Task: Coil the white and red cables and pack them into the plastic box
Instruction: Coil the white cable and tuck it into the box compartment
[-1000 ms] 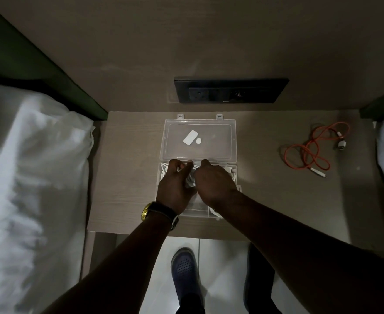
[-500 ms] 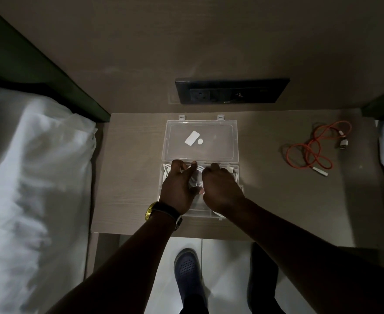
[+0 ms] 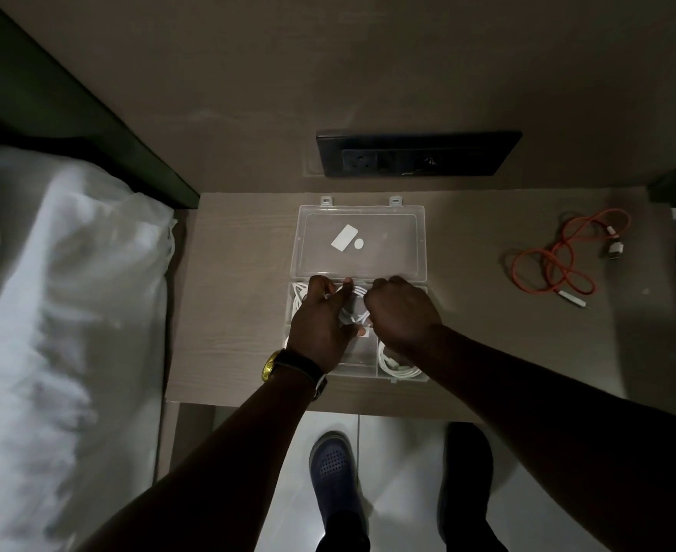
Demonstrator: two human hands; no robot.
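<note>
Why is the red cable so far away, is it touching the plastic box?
Apart. The head view shows the red cable lying loose on the table, with bare tabletop between it and the plastic box.

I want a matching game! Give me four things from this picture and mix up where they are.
Things:
1. red cable
2. white cable
3. wristwatch
4. socket panel

Places:
A. on the left wrist
B. inside the plastic box
C. on the wall behind the table
D. loose on the table, right of the box

Pairs: 1-D, 2-B, 3-A, 4-C
</note>
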